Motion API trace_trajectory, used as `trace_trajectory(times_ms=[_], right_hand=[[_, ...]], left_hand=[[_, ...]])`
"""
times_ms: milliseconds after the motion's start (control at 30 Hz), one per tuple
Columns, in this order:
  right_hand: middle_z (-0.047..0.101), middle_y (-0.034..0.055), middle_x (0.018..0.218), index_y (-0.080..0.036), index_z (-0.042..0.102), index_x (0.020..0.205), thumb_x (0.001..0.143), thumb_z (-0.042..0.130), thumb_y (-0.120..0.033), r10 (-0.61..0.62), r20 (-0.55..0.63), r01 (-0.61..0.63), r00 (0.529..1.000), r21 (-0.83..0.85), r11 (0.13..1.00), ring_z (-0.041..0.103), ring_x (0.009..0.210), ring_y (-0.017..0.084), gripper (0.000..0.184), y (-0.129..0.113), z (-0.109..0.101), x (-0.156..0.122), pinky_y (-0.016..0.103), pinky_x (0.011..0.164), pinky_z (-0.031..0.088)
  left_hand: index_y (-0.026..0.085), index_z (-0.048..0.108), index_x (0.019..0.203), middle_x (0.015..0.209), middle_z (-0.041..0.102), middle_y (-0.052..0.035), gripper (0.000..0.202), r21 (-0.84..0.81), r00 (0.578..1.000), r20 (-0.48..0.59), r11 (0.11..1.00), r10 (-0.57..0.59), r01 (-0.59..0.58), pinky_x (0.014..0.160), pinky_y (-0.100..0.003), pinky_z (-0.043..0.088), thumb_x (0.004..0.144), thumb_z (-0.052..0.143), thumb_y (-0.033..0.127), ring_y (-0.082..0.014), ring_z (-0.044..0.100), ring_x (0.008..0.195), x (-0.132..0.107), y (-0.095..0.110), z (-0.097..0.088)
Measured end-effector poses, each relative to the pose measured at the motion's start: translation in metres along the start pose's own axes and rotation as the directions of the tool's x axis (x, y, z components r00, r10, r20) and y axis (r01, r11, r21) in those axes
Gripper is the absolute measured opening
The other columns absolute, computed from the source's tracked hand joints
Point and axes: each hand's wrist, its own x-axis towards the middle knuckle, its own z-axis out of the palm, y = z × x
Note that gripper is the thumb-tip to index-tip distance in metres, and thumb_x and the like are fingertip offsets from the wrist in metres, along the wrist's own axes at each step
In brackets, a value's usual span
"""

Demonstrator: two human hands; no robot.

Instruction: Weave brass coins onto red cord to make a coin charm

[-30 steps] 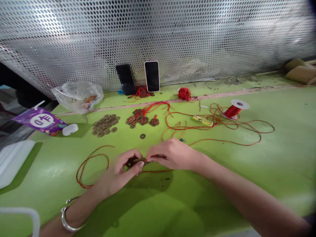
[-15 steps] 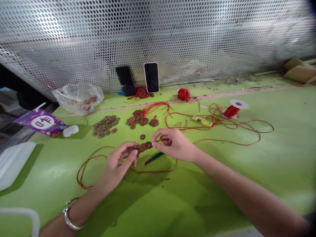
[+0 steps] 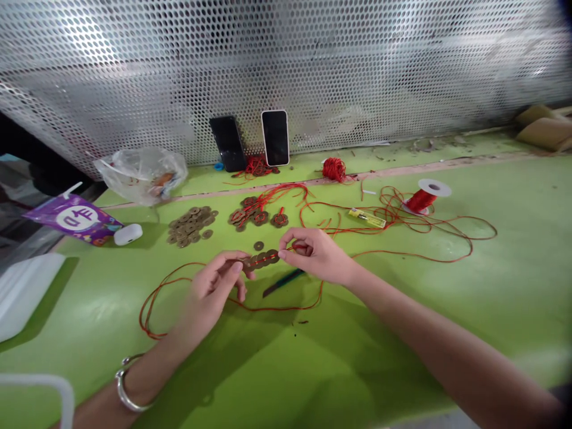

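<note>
A short row of overlapping bronze coins (image 3: 263, 258), laced with red cord, is held between my two hands above the green table. My left hand (image 3: 218, 280) pinches the row's left end between thumb and fingers. At the right end, my right hand (image 3: 310, 253) is closed with thumb and forefinger on the coins or the cord just there; the fingertips hide which. Red cord (image 3: 277, 309) trails below the hands and loops to the left. Under the row lies a dark green craft knife (image 3: 282, 282). One loose coin (image 3: 258, 245) rests just beyond.
Loose coins (image 3: 191, 225) are piled at left, near corded coin rings (image 3: 260, 218). A cord spool (image 3: 421, 198) and a yellow packet (image 3: 367, 218) lie right. Two phones (image 3: 276, 138) lean on the perforated metal panel. A purple bag (image 3: 75, 219) and white case (image 3: 128, 234) stand left.
My left hand has shifted slightly left along the coin row, so more of the laced coins show between my hands. My right hand has moved slightly up and right.
</note>
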Motion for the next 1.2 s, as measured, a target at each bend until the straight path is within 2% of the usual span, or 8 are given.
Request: trace_trajectory(times_ms=[100,300,367,500,767,967,1100,1200], right_hand=[[0.026,-0.0086,0.050,-0.016,0.057,0.079,0.082,0.059,-0.031,0.012,-0.007,-0.012,1.000,0.026,1.000,0.025,0.045,0.006,0.015,0.004,0.000,0.001,0.020,0.042,0.017],[0.028,-0.0084,0.049,-0.016,0.057,0.080,0.082,0.060,-0.032,0.052,0.004,-0.053,0.999,0.082,0.995,0.026,0.045,0.006,0.016,0.008,0.002,0.002,0.020,0.042,0.017],[0.029,-0.0083,0.049,-0.016,0.058,0.080,0.081,0.061,-0.031,0.052,0.012,-0.052,0.999,0.106,0.993,0.026,0.046,0.006,0.016,0.007,0.003,0.002,0.020,0.043,0.017],[0.032,-0.0077,0.051,-0.015,0.059,0.081,0.080,0.062,-0.030,0.044,0.014,-0.045,0.999,0.132,0.990,0.028,0.046,0.006,0.014,0.006,0.004,0.001,0.020,0.043,0.018],[0.030,-0.0085,0.049,-0.015,0.058,0.080,0.079,0.063,-0.030,0.081,0.018,-0.083,0.997,0.170,0.982,0.025,0.046,0.006,0.016,0.006,0.003,0.002,0.021,0.043,0.016],[0.034,-0.0073,0.053,-0.015,0.059,0.081,0.079,0.062,-0.031,0.086,0.030,-0.091,0.996,0.200,0.976,0.027,0.047,0.006,0.016,0.005,0.006,0.001,0.021,0.044,0.017],[0.036,-0.0067,0.054,-0.015,0.059,0.080,0.078,0.062,-0.032,0.124,0.061,-0.135,0.990,0.232,0.963,0.028,0.048,0.007,0.018,0.004,0.014,0.000,0.022,0.045,0.018],[0.033,-0.0074,0.051,-0.015,0.059,0.079,0.077,0.062,-0.033,0.150,0.100,-0.170,0.984,0.239,0.956,0.026,0.047,0.007,0.019,0.004,0.019,-0.001,0.022,0.045,0.016]], left_hand=[[0.021,0.048,0.112,0.068,0.061,0.0020,0.031,0.008,0.999,0.017,0.999,0.031,-0.031,0.054,-0.027,0.049,0.089,0.045,0.043,-0.0122,0.059,0.051,0.001,-0.002,0.000],[0.023,0.046,0.109,0.100,0.060,-0.0037,0.036,0.244,0.987,-0.084,0.963,0.140,-0.115,0.060,-0.026,0.052,0.080,0.061,0.038,-0.0108,0.063,0.064,-0.002,-0.002,0.004],[0.023,0.048,0.105,0.092,0.062,-0.0013,0.035,0.340,0.974,-0.100,0.927,0.201,-0.157,0.059,-0.024,0.050,0.076,0.065,0.035,-0.0114,0.062,0.066,-0.003,-0.002,0.004],[0.023,0.054,0.097,0.065,0.060,0.0044,0.024,0.478,0.964,-0.088,0.860,0.252,-0.181,0.045,-0.018,0.041,0.078,0.064,0.034,-0.0115,0.060,0.060,-0.004,-0.001,0.003],[0.023,0.059,0.097,0.064,0.061,0.0048,0.021,0.531,0.940,-0.088,0.814,0.328,-0.235,0.042,-0.015,0.039,0.079,0.064,0.032,-0.0094,0.058,0.057,-0.004,0.003,-0.001],[0.023,0.058,0.098,0.065,0.062,0.0041,0.023,0.519,0.957,-0.070,0.830,0.281,-0.206,0.044,-0.017,0.044,0.078,0.063,0.034,-0.0116,0.061,0.059,-0.003,0.003,0.001],[0.023,0.055,0.104,0.077,0.066,0.0016,0.034,0.536,0.947,-0.052,0.809,0.317,-0.242,0.055,-0.022,0.050,0.075,0.066,0.037,-0.0141,0.065,0.068,-0.002,0.002,0.001],[0.023,0.056,0.099,0.083,0.067,0.0004,0.030,0.560,0.935,-0.045,0.784,0.353,-0.269,0.055,-0.022,0.050,0.075,0.066,0.036,-0.0135,0.064,0.068,-0.002,0.003,0.002]])
